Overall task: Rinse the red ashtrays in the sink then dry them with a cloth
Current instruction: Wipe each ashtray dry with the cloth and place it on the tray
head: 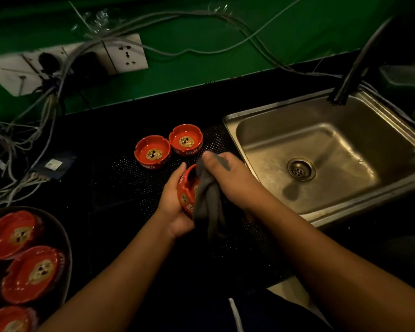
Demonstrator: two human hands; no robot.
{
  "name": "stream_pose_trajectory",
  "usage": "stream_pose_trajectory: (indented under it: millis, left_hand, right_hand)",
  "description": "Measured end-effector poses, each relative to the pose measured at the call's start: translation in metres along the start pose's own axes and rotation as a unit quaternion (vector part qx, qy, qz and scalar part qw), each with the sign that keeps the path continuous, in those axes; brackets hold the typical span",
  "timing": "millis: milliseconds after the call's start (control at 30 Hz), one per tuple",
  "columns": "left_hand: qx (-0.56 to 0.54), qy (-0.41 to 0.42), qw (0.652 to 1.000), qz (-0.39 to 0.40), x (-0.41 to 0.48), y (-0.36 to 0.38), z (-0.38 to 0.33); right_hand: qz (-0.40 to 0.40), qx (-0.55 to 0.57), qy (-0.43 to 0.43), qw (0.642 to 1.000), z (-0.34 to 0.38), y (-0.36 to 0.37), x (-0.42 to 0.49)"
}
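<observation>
Counter (110,130), left hand (175,207) holds ashtray (186,188), right hand (230,178) cloth (209,207)

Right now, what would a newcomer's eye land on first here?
The red ashtray at centre, tipped on its side in the left hand while the right hand presses a grey cloth into it. Behind it two more ashtrays stand upright on the black mat, and three ashtrays lie on a dark tray at lower left.
</observation>
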State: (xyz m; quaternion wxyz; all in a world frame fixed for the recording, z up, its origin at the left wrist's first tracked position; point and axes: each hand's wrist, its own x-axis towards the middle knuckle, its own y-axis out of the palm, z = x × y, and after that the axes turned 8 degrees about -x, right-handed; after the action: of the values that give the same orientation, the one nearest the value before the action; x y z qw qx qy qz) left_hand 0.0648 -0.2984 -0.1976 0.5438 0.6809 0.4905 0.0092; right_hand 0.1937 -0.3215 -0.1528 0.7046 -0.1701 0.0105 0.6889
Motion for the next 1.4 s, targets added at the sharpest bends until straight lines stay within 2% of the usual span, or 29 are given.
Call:
stream_pose_trajectory:
  millis: [167, 300, 367, 433, 500, 567, 633, 867, 1000, 1100, 1200, 1300, 1367, 1400]
  left_hand:
    - [0.008, -0.035, 0.999, 0.031, -0.008, -0.029, -0.014]
    - [0.047, -0.026, 0.993, 0.109, -0.016, -0.047, -0.024]
    - [0.076, -0.023, 0.987, 0.139, -0.018, -0.052, -0.027]
    - [0.092, -0.027, 0.983, 0.157, -0.021, -0.051, -0.026]
    - [0.093, -0.031, 0.983, 0.155, -0.023, -0.046, -0.023]
    - [0.084, -0.042, 0.986, 0.141, -0.024, -0.043, -0.019]
    - [0.073, -0.05, 0.989, 0.115, -0.023, -0.044, -0.015]
    - [0.097, -0.097, 0.991, 0.01, -0.02, -0.058, -0.02]
    - [0.187, -0.043, 0.977, -0.095, -0.019, -0.055, -0.016]
    - [0.127, 0.029, 0.976, -0.173, -0.018, -0.058, -0.029]
    - [0.139, 0.05, 0.98, -0.13, -0.022, -0.057, -0.042]
    - [0.22, 0.061, 0.973, -0.04, -0.033, -0.037, -0.029]
    - [0.252, 0.068, 0.965, 0.002, -0.037, -0.026, -0.01]
    - [0.267, 0.072, 0.961, 0.0, -0.037, -0.024, -0.004]
  right_hand:
    - [-0.11, 0.11, 0.007, 0.988, 0.006, -0.023, 0.009]
    - [-0.207, 0.051, -0.02, 0.977, -0.011, -0.038, 0.011]
    - [-0.206, 0.0, -0.026, 0.978, -0.024, -0.03, 0.008]
    - [-0.169, -0.029, -0.024, 0.985, -0.029, -0.014, 0.004]
    - [-0.103, 0.006, 0.002, 0.995, -0.026, 0.004, -0.003]
    - [-0.014, 0.057, 0.048, 0.997, -0.024, 0.019, -0.01]
    - [0.021, 0.071, 0.063, 0.995, -0.03, 0.029, -0.014]
    - [-0.027, 0.088, 0.06, 0.994, -0.047, 0.04, -0.018]
    - [-0.017, 0.112, 0.07, 0.991, -0.049, 0.042, -0.025]
    - [-0.072, 0.12, 0.082, 0.987, -0.059, 0.037, -0.027]
    - [-0.146, 0.117, 0.118, 0.975, -0.069, 0.029, -0.029]
    - [-0.192, 0.188, 0.139, 0.953, -0.07, 0.035, -0.027]
    - [-0.205, 0.153, 0.129, 0.958, -0.069, 0.04, -0.026]
    - [-0.202, 0.114, 0.124, 0.965, -0.068, 0.041, -0.027]
